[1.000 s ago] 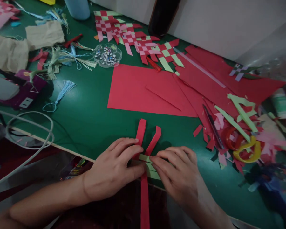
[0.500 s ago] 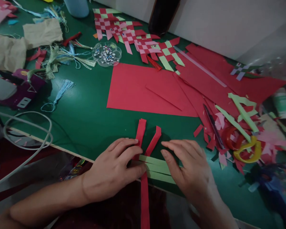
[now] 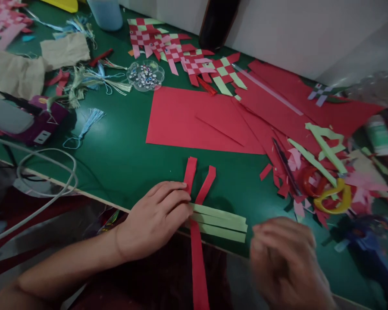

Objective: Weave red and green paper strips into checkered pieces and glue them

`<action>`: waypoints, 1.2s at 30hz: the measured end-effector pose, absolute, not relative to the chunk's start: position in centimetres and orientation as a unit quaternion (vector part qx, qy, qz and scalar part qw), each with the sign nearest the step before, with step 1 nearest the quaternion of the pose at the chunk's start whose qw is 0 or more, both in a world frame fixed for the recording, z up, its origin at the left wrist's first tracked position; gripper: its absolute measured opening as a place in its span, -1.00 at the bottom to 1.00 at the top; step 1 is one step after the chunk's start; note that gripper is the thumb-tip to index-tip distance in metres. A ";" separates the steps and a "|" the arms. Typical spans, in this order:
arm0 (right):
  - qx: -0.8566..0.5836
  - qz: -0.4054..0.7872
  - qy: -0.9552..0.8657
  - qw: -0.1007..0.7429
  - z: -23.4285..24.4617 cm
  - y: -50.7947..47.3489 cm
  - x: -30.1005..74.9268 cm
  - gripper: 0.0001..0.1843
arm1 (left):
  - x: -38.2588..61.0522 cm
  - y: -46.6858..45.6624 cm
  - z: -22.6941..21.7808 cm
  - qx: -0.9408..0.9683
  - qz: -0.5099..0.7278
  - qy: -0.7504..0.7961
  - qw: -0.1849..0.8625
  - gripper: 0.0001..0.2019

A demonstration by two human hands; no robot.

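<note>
My left hand (image 3: pixel 161 215) presses down on the woven paper strips near the table's front edge, its fingers closed over their left part. Light green paper strips (image 3: pixel 223 221) stick out to the right from under the fingertips, lying side by side. A long red paper strip (image 3: pixel 198 267) hangs down over the edge from beneath them, and two short red strip ends (image 3: pixel 208 183) point away behind. The crossing of the strips is partly hidden by my fingers. To the right, apart from the strips, my right hand (image 3: pixel 284 254) is raised and smeared by motion, its fingers bent.
Red paper sheets (image 3: pixel 177 118) lie beyond the hands. On the right are scissors (image 3: pixel 334 198), a pen (image 3: pixel 286 165) and paper scraps. Woven paper fish (image 3: pixel 171 49), a dish of beads (image 3: pixel 145 76) and tassels (image 3: pixel 87 125) lie farther back. A cable (image 3: pixel 74 172) loops at the left.
My right hand has moved right and toward me, off the green strips, uncovering their right ends. My left hand stays on the strips. The view has shifted slightly.
</note>
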State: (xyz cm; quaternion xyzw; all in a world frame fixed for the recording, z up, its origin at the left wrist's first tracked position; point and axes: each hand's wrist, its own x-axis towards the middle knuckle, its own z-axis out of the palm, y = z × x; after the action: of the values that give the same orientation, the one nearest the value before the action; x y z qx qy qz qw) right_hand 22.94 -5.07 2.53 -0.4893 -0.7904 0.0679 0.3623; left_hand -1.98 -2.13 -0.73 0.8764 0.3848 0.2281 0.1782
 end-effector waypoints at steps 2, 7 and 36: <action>-0.413 0.111 -0.835 0.345 2.5 -6.5 22.1 -0.77 | -2.0 -2.1 -0.7 0.877 0.226 0.385 0.175 -0.93; -0.371 0.070 -0.890 0.256 1.6 -7.8 18.8 -0.74 | -2.0 -2.0 -0.8 0.875 0.232 0.388 0.173 -0.91; -0.474 0.069 -0.850 0.217 0.9 -4.2 18.6 -0.73 | -3.3 0.1 0.9 0.851 0.209 0.350 0.330 -0.92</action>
State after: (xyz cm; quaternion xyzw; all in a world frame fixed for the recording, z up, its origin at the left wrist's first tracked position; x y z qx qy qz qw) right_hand 18.61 -4.16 0.94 -0.4743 -0.8505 0.0691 0.2167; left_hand -3.35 0.15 0.86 0.8512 0.3499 0.2094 0.3303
